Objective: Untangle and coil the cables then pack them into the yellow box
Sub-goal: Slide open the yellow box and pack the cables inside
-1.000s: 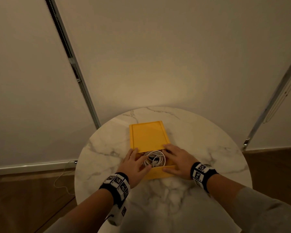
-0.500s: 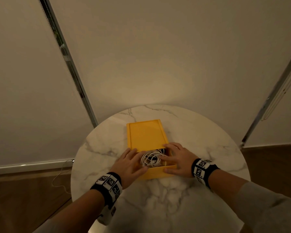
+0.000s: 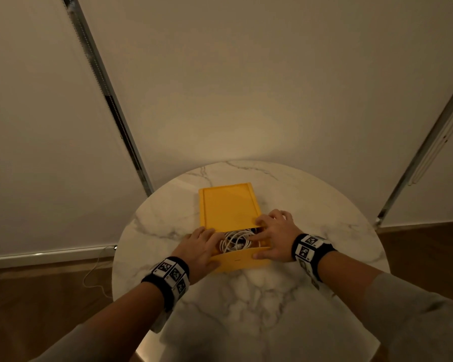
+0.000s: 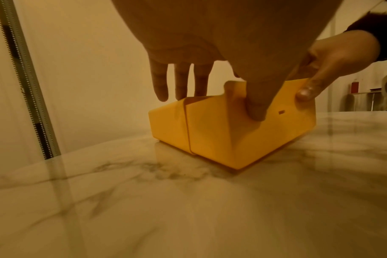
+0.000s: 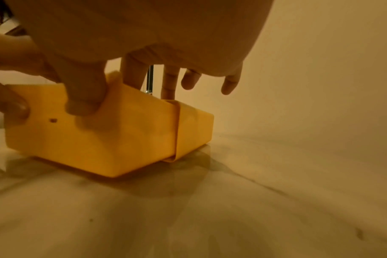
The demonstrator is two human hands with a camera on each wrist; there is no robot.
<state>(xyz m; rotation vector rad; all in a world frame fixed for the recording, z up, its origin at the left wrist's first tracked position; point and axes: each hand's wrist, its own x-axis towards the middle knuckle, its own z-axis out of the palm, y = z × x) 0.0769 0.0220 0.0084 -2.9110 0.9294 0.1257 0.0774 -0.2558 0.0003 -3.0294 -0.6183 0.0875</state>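
Near the middle of the marble table (image 3: 324,205), both the left hand (image 3: 199,248) and right hand (image 3: 273,237) clasp the yellow box (image 3: 242,261) with thumbs on its front, so closing the sliding lid (image 3: 229,205) may pinch the white cables (image 3: 236,240) coiled inside.

A round marble table (image 3: 246,309) stands before pale roller blinds (image 3: 220,74) on wooden floor (image 3: 37,296).

The cables (image 3: 236,240) are lying in the box (image 3: 242,261) on the table (image 3: 324,205), between my left hand (image 3: 198,248) and right hand (image 3: 273,237).
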